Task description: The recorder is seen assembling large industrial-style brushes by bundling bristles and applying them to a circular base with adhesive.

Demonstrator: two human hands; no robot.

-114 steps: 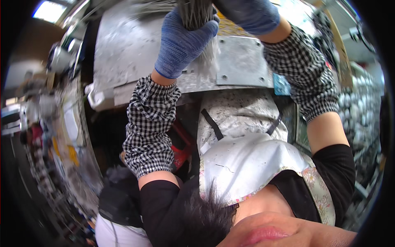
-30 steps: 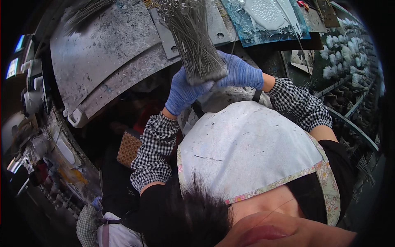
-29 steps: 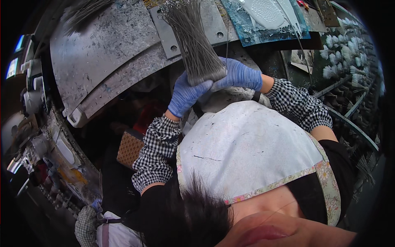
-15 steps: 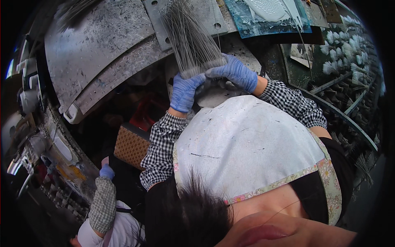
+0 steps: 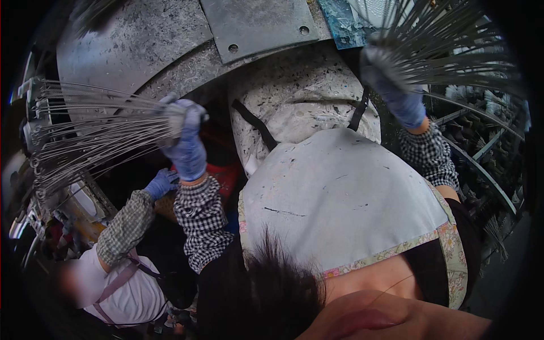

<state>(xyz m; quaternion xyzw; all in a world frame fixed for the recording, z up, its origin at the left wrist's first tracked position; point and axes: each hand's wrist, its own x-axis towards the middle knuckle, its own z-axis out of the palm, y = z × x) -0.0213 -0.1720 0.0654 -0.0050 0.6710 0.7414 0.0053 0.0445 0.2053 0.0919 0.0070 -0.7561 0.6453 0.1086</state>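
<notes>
While both arms are spread apart, the grey metal machine housing [image 5: 141,45] fills the view from 10 to 12 o'clock, with a paint-flecked white apron [image 5: 334,192] below centre. Step in hand, by my reading: one batch of thin wire rods split into two fans, one per hand. Left wire bundle [image 5: 96,136] lies at 9 o'clock, long axis near level, tips splayed toward 9. Right wire bundle [image 5: 447,45] sits at 1 o'clock, tips fanning toward 3. Left hand [image 5: 184,139], blue-gloved, is clenched round its bundle's base; right hand [image 5: 391,85] likewise grips its own. Next move likely needs firm grips to keep rods from slipping. A co-worker's gloved hand [image 5: 161,182] reaches in at 8 o'clock.
</notes>
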